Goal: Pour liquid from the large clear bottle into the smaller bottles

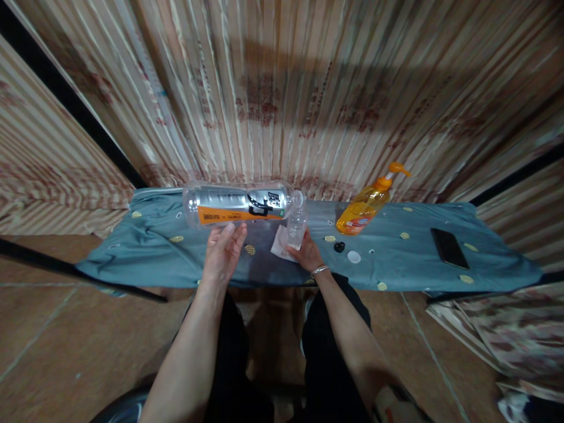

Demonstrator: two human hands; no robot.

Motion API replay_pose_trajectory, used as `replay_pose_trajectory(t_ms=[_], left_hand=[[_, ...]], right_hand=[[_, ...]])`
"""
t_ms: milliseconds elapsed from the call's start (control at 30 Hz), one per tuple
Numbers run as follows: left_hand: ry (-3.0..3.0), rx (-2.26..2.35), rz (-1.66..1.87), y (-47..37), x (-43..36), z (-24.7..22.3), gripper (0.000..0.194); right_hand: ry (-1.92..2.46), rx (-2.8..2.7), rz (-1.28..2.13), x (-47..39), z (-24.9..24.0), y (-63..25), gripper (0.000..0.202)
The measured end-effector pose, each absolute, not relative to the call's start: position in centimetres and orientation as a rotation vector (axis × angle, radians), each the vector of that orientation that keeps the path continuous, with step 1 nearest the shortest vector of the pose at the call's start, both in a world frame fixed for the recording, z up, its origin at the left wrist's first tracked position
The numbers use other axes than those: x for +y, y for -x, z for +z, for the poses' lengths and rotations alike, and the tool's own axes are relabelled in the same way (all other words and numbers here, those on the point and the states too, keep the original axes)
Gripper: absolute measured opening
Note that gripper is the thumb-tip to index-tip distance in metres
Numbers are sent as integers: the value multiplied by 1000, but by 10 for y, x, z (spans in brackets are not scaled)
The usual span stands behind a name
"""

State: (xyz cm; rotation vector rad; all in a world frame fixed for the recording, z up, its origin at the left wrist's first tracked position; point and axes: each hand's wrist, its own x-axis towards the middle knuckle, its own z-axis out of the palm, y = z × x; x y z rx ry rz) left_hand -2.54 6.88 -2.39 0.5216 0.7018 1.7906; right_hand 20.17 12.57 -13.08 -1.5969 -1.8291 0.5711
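My left hand (224, 252) holds a large clear plastic bottle (238, 204) with a silver and orange label from its near side. The bottle lies sideways in the air, its neck pointing right. Fingers of my right hand (307, 254) close round a small clear bottle (296, 226), which stands roughly upright. The large bottle's neck meets the small bottle's mouth; whether liquid passes between them I cannot tell. Beneath and beside the small bottle is a pale folded tissue (281, 244). A black cap (339, 247) and a white cap (353, 257) lie to the right of my right hand.
A pump bottle of orange liquid (363, 208) stands at the back right of the cloth-covered table (392, 264). Farther right lies a black phone (449, 248). Pleated curtain (282, 106) hangs behind the table, and dark frame bars (79, 111) slant at both sides.
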Motion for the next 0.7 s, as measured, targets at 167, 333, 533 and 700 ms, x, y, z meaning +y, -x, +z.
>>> replay_pose_trajectory(t_ms=[167, 333, 533, 700], left_hand=[[-510, 674, 1786, 25, 68, -22, 44], [-506, 688, 1789, 25, 68, -22, 42], [-513, 691, 1793, 25, 68, -22, 43], [-528, 671, 1792, 26, 68, -23, 39]], right_hand=[[1592, -1827, 581, 127, -134, -203, 90], [1571, -1825, 571, 128, -136, -203, 89], [1599, -1838, 619, 128, -134, -203, 92], [1580, -1852, 586, 127, -131, -203, 89]])
